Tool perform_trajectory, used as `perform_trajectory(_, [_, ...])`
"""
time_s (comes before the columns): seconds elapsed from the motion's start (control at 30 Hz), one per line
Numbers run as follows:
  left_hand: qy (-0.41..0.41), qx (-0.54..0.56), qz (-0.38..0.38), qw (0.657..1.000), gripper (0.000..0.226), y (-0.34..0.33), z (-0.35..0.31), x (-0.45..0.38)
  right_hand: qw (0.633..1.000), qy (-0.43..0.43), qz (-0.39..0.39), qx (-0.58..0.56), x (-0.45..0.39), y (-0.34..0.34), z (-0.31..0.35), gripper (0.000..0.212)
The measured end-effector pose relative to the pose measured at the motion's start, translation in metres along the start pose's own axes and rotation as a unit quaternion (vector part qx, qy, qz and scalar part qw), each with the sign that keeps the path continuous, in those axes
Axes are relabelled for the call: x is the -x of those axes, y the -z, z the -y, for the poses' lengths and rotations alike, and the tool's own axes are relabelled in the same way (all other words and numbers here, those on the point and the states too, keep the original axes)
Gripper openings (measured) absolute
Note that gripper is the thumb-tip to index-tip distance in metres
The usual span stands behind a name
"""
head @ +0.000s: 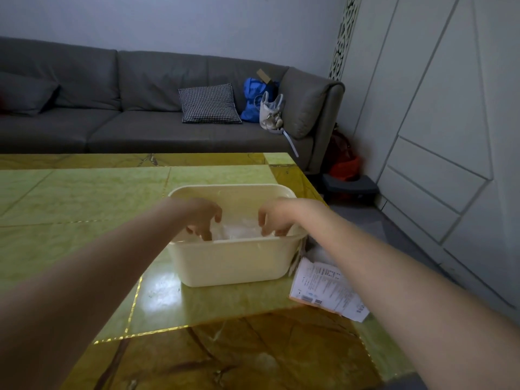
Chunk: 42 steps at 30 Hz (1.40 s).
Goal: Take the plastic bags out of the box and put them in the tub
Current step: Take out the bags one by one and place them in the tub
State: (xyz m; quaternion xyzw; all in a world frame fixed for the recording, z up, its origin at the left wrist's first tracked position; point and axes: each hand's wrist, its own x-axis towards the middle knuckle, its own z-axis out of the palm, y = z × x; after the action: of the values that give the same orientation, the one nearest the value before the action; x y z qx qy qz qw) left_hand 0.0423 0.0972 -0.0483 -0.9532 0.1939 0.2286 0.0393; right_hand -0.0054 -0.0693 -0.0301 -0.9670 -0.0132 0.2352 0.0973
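head view: our left hand (pixel 204 219) and right hand (pixel 274 218), fingers curled, pinch the clear plastic bags (pixel 239 229) inside the cream tub (pixel 230 260); we judge next we release them.

We find no text that we can read. The white printed sheet (pixel 327 288) lying at the right edge of the tabletop (pixel 84 192), just beside the cream tub (pixel 233 260), carries rows of small dark print and what look to us like two barcode blocks near its lower left corner, but the lettering is too small and blurred for us to make out any word or number.
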Motion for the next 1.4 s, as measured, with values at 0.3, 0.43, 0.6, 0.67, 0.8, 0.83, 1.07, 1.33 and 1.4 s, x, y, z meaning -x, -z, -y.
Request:
perform_trajectory(0.3, [-0.241,0.065,-0.260,0.933,0.031,0.030,-0.093,0.047,0.991,-0.016,-0.127,-0.026,0.076,0.049,-0.040,0.030])
perform_trajectory(0.43, [-0.285,0.129,-0.179,0.933,0.057,0.020,-0.140,0.063,0.996,-0.075,-0.045,-0.025,0.106,0.051,-0.068,0.060])
perform_trajectory(0.6, [-0.276,0.112,-0.229,0.927,0.030,0.016,-0.156,0.064,0.999,-0.014,-0.031,-0.021,0.116,0.033,-0.078,0.028])
perform_trajectory(0.67, [-0.250,0.151,-0.227,0.929,0.019,0.023,-0.152,0.065,0.999,-0.021,-0.021,-0.044,0.118,0.028,-0.081,0.027])
perform_trajectory(0.8, [-0.202,0.217,-0.240,0.924,0.020,0.038,-0.139,0.067,0.988,-0.002,-0.087,-0.128,0.118,0.024,-0.089,0.018])
perform_trajectory(0.83, [-0.198,0.230,-0.241,0.922,0.020,0.040,-0.135,0.068,0.975,0.013,-0.106,-0.193,0.118,0.023,-0.090,0.017])
perform_trajectory(1.07, [-0.184,0.303,-0.200,0.913,0.021,0.037,-0.128,0.068,0.855,0.067,-0.226,-0.461,0.120,0.033,-0.087,0.017])
perform_trajectory(1.33, [-0.183,0.471,-0.184,0.843,0.024,0.045,-0.114,0.078,0.774,0.044,-0.484,-0.405,0.118,0.048,-0.073,0.021])
perform_trajectory(1.4, [-0.207,0.559,-0.119,0.794,0.048,0.048,-0.107,0.082,0.801,0.093,-0.422,-0.415,0.122,0.051,-0.067,0.019])
